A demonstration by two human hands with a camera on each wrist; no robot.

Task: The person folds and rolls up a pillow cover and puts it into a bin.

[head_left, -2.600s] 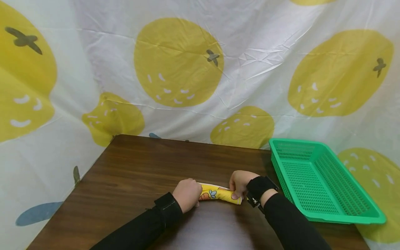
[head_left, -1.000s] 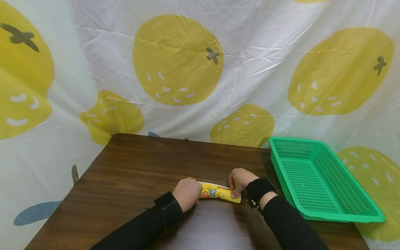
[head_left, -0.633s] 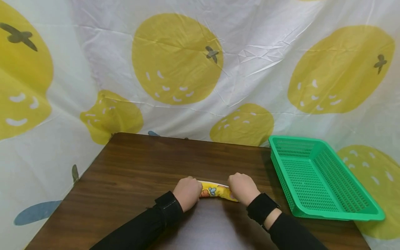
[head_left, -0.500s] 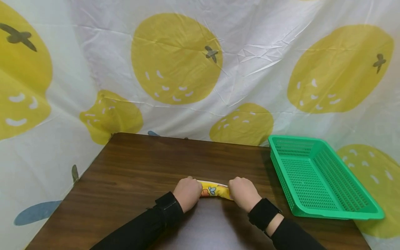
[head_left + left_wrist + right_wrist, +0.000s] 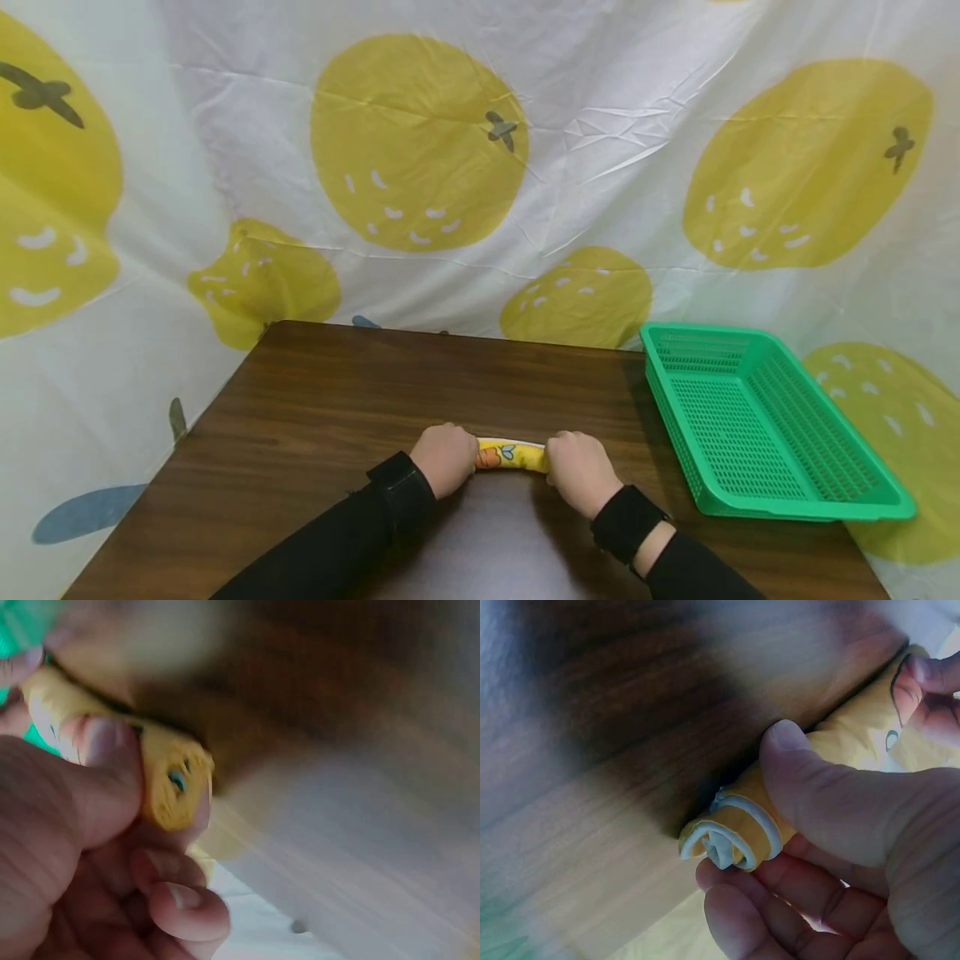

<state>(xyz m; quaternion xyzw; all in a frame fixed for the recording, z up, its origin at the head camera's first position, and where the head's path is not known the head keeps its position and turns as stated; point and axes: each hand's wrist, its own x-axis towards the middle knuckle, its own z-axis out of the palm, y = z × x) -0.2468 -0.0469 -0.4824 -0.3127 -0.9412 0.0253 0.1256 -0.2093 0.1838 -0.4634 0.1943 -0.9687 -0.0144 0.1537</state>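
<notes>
A yellow cloth (image 5: 517, 456) with a carrot print is rolled into a tube, low over the wooden table in the head view. My left hand (image 5: 445, 458) grips its left end, the thumb (image 5: 109, 746) along one side and fingers curled beneath. Around the opposite end is my right hand (image 5: 583, 471), with its thumb (image 5: 787, 750) on top and fingers underneath. In the right wrist view the roll's end (image 5: 720, 844) sticks out past the fingers, showing spiral layers with a white inner side. Both hands hide the roll's ends in the head view.
A green plastic basket (image 5: 825, 425) with mesh sides stands on the right of the dark brown table (image 5: 360, 383). Behind and beside the table hangs a white curtain (image 5: 585, 67) printed with yellow fruit.
My right hand has turned over, from pinching the roll's right end with the thumb showing to a knuckles-up grip around it. The left hand has hardly moved and keeps its hold.
</notes>
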